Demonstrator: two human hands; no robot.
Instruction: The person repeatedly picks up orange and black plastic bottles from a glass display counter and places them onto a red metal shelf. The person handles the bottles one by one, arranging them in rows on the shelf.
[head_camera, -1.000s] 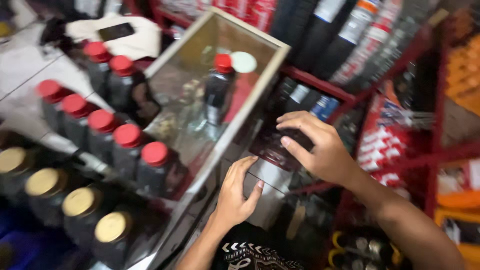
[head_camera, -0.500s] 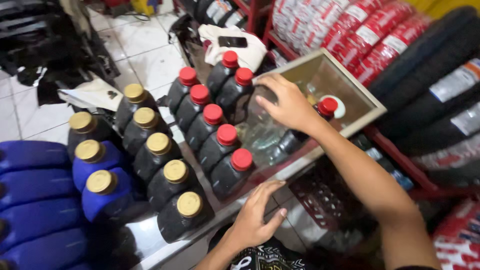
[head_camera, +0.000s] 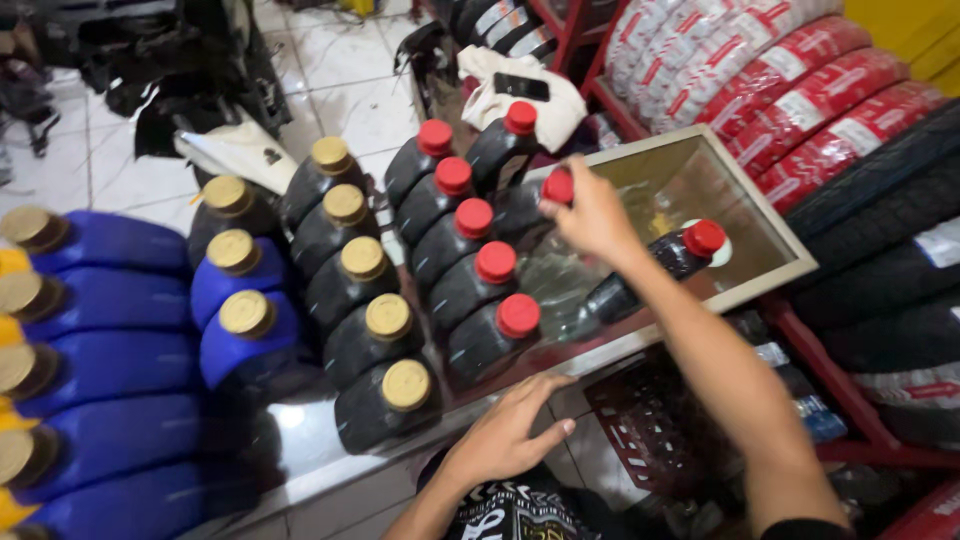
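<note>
We note the red-capped black bottle (head_camera: 530, 205) at the glass counter's (head_camera: 745, 285) back row, gripped at its cap by our right hand (head_camera: 590, 215), fingers closed. Beside those fingers stand more red-capped bottles (head_camera: 480, 300). Our left hand (head_camera: 505, 435) lies flat, fingers spread, on the counter edge.

Person: 2 bare forearms, left hand (head_camera: 505, 435) and right hand (head_camera: 592, 210) ungloved. Black garment with white printed pattern at chest; black sleeve edge on right arm.

Black bottles (head_camera: 470, 300), red caps (head_camera: 497, 262); gold caps (head_camera: 388, 316); blue jugs (head_camera: 110, 350); tyre wrapping (head_camera: 800, 90) apparently red-white.
</note>
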